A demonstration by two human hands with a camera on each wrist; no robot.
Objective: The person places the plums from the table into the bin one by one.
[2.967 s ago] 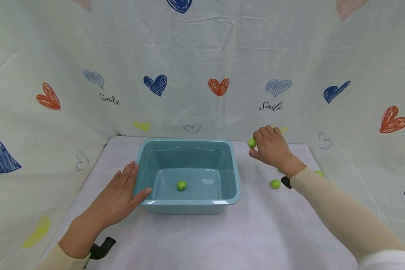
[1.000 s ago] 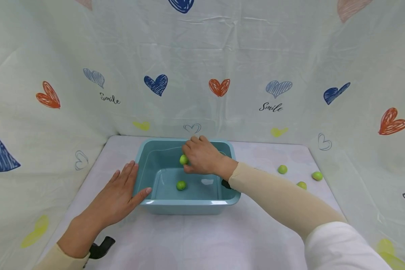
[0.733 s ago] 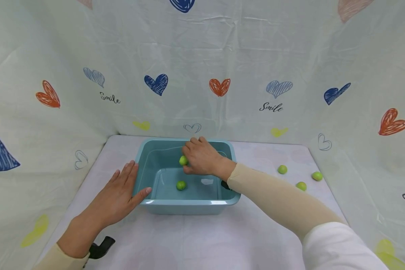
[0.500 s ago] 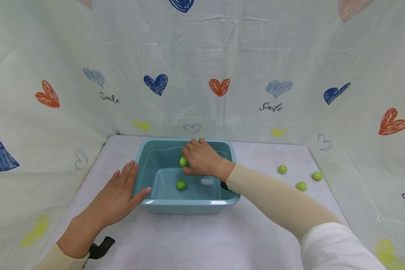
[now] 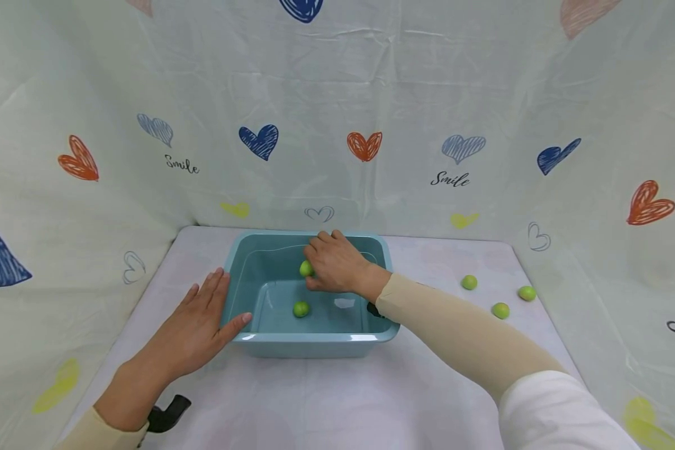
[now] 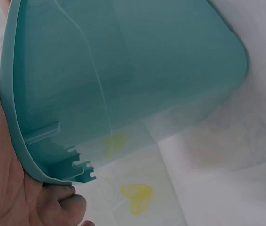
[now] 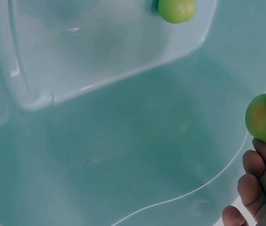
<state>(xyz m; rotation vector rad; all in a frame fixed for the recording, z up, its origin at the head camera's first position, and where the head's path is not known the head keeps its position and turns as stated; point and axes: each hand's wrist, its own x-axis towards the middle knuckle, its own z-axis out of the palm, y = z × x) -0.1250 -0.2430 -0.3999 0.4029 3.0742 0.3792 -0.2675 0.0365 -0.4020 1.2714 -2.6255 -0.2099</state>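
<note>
right hand has a green fruit pinched between thumb and fingertip, the other fingers curled in next to it. that grip is over the blue-green tub, toward the far side, and the fruit looks to be up off the tub floor.

below the grip and a bit toward the person there's a second fruit sitting on the tub floor, well apart from the held one.

left hand is off to the left of the grip, fingers laid out straight along the tub's left rim, palm touching it, thumb over the near corner. not clutching any fruit, just resting there.

way over to the right of the grip, past the tub, three more are on the white tabletop: a back fruit, an outer fruit and a front fruit, near each other but not touching.

behind the grip hangs a pale sheet with hearts printed on it.
</note>
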